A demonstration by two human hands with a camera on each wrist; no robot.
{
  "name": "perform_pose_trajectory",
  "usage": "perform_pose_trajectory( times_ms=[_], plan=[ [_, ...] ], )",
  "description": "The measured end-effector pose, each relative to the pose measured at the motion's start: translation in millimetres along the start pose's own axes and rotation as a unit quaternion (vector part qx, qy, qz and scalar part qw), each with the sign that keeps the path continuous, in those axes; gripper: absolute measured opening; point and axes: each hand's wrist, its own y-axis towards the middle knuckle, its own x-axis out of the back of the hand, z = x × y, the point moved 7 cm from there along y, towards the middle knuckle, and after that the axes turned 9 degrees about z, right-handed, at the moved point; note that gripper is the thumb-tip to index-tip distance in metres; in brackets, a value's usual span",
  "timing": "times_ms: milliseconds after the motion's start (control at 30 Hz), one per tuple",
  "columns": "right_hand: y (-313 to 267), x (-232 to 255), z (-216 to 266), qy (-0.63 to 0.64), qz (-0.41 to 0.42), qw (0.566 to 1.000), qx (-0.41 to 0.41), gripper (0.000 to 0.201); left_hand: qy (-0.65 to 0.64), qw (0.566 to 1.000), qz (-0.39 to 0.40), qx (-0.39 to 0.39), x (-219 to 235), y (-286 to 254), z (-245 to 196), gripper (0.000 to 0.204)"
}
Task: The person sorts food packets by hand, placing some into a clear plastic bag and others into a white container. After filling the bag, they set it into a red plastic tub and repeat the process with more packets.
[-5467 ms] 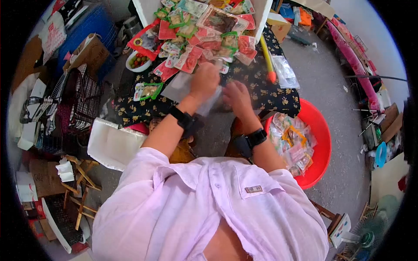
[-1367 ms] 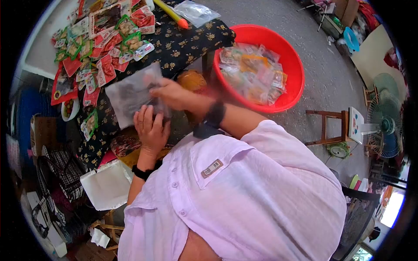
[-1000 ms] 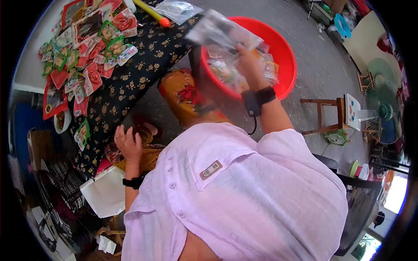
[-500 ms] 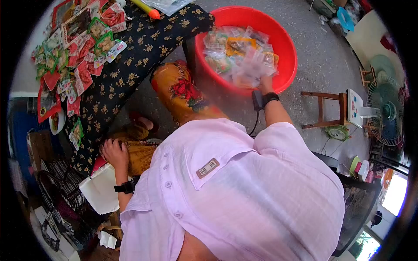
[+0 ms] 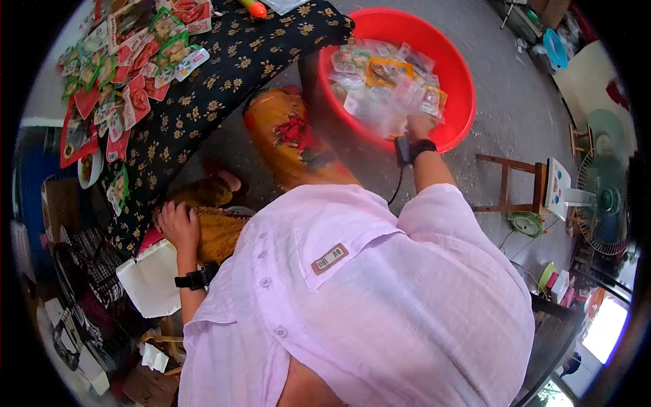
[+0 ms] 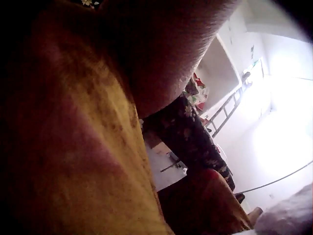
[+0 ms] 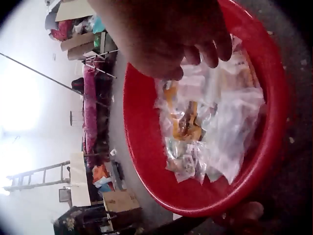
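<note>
- Tub [image 5: 463,102], big red round one, sits on the floor next to the table and it's loaded with clear-wrapped packets [image 5: 349,61].
- Orange-edged packet [image 5: 389,72] lies among them near the middle; a wide, pale clear bag [image 7: 239,129] covers a good chunk of the heap. All of that is inside the rim.
- Right hand [image 5: 422,125] is down in the tub, just inside the near rim, fingers bent over the packets. Can't tell if it's gripping one or just touching.
- Left hand [image 5: 179,226] rests on the person's knee with fingers loose, nothing in it.
- Up on the dark flowered tablecloth [image 5: 234,51] there's a heap of snack packs [image 5: 129,74], red and green mostly, beside a white box wall [image 5: 46,102].
- White bowl [image 5: 93,171] is half tucked under that heap's edge; contents too small to make out.
- Lone green-edged pack [image 5: 118,192] lies apart, near the table edge.
</note>
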Motion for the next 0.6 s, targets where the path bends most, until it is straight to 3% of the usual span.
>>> perform_pose_trajectory(
  times_ms=[67,100,200,233,267,300,333,367,400,433,600],
  plan=[
    [-3.5,-10.9,-6.3,0.046,-0.006,0.998,-0.031,0.012,-0.008,1.000,-0.015,-0.005,-2.4,-1.0,1.9,0.026],
    [-4.2,-18.7,-3.6,0.017,0.013,1.000,-0.003,0.012,-0.009,1.000,-0.021,-0.005,-2.5,-1.4,2.4,0.026],
    [-8.4,-44.8,14.9,-0.145,0.077,0.969,0.187,0.012,-0.030,0.999,-0.027,0.007,2.7,-1.6,1.9,0.024],
    [-9.5,-50.5,19.7,-0.121,0.096,0.961,0.230,0.013,-0.050,0.998,-0.026,0.017,8.4,-0.9,2.9,0.024],
    [-10.2,-53.5,26.2,-0.086,0.122,0.951,0.269,0.013,-0.071,0.996,0.029,0.037,7.5,2.9,6.0,0.023],
    [-8.2,-55.1,34.9,-0.006,0.160,0.943,0.291,0.013,-0.071,0.995,-0.071,0.004,4.0,-3.0,9.7,0.024],
    [-11.0,-58.6,50.6,0.175,0.231,0.942,0.170,0.014,-0.104,0.990,-0.092,0.008,1.4,-5.6,13.7,0.024],
    [-15.8,-61.9,63.4,0.356,0.247,0.901,0.036,0.015,-0.111,0.987,-0.113,0.009,2.9,-8.9,14.8,0.024],
    [-37.4,-45.0,96.4,0.459,0.219,0.858,-0.069,0.016,-0.111,0.986,-0.120,0.018,4.5,-11.3,18.0,0.025],
    [-40.1,-44.4,119.7,0.450,0.221,0.864,-0.053,0.017,-0.133,0.976,-0.170,0.028,3.9,-18.5,20.2,0.027],
    [-69.4,-29.0,233.7,0.427,0.235,0.870,0.069,0.019,-0.226,0.941,-0.229,0.105,-3.6,-47.4,52.5,0.029]
  ],
)
